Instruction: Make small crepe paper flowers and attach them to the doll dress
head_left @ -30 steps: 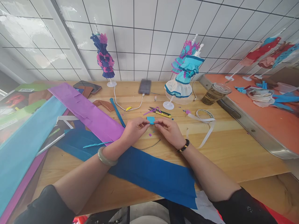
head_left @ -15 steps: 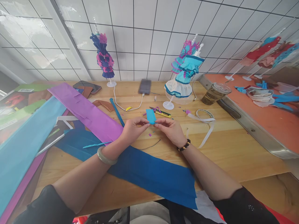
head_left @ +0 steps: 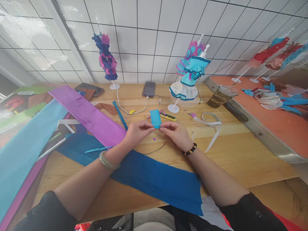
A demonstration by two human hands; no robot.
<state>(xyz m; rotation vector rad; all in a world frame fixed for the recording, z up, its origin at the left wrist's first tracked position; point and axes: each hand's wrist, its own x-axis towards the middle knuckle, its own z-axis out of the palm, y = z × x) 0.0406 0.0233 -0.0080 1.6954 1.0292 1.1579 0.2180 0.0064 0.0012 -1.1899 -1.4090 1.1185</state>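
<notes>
A small light-blue piece of crepe paper [head_left: 155, 118] stands up between my two hands above the table, with folds along its lower edge. My left hand [head_left: 139, 131] pinches the lower left corner between thumb and fingers. On the other side, my right hand [head_left: 175, 132] pinches the lower right corner the same way. Just behind the paper lie a yellow utility knife [head_left: 169, 117] and purple-handled scissors [head_left: 162, 113], partly covered by it. Under my left forearm runs a wide dark-blue crepe paper strip [head_left: 158, 178].
Purple crepe paper [head_left: 91, 117] and light-blue crepe paper [head_left: 31, 144] lie at the left. Dressed miniature mannequins [head_left: 190, 77] stand along the back. A lidded cup [head_left: 220, 97] and a tape roll [head_left: 211, 119] sit at the right. A power bank [head_left: 149, 89] has a white cable.
The light-blue paper now shows more of its face and reaches higher, tilted more upright. Both hands keep their pinch in nearly the same spot.
</notes>
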